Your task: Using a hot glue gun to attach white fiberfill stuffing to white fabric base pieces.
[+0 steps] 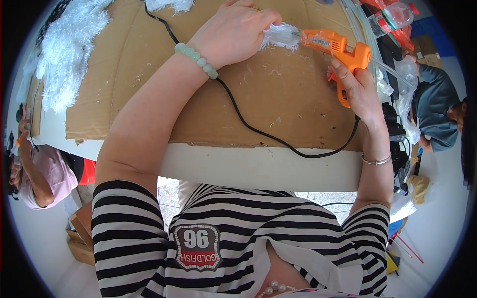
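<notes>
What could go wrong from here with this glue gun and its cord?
The glue gun has its tip at the white tuft, close to the left grip; if hot, it might burn skin.
The black cord passes under the left wrist, so a sudden arm movement could tug the gun.
Glue might drip onto the cardboard.

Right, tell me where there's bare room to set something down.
Mostly bare cardboard, with stray strands, lies between the black cord and the right hand with its glue gun. Another patch lies between the white fibre pile and the left forearm. It's crowded where the left hand holds a white bundle by the gun, and along the right side by the bottle.
</notes>
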